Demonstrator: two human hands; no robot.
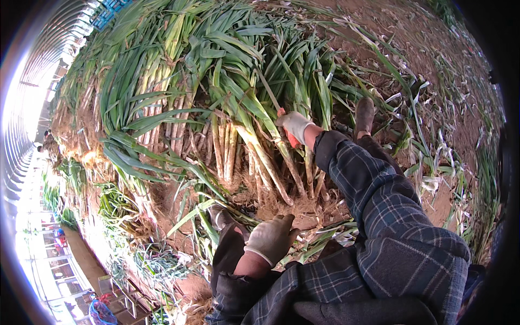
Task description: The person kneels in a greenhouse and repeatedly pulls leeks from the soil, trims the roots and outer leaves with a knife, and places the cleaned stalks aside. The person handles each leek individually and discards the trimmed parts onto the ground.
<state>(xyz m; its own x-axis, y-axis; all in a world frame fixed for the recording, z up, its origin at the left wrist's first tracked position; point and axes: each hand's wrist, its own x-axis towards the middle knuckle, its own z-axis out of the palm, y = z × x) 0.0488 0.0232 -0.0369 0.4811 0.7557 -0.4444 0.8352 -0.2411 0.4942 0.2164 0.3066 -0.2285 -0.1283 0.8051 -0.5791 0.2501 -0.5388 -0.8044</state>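
My right hand (295,126), in a pale work glove, grips the red-orange handle (291,139) of a knife. Its long narrow blade (267,88) points up and away among green leaves. Just below it, several leeks (266,164) lean with their pale, soil-marked stems toward me and their roots (266,205) on the ground. My left hand (271,239), also gloved, hovers close to the root ends. Its fingers are a little bent and apart, with nothing visible in them.
A long heap of leeks (162,77) stretches away to the left. Leaf scraps (430,150) litter the bare soil on the right. My boots (364,113) stand either side of the stems. A blue crate (106,14) is at the far top left, and a blue bundle (101,313) at bottom left.
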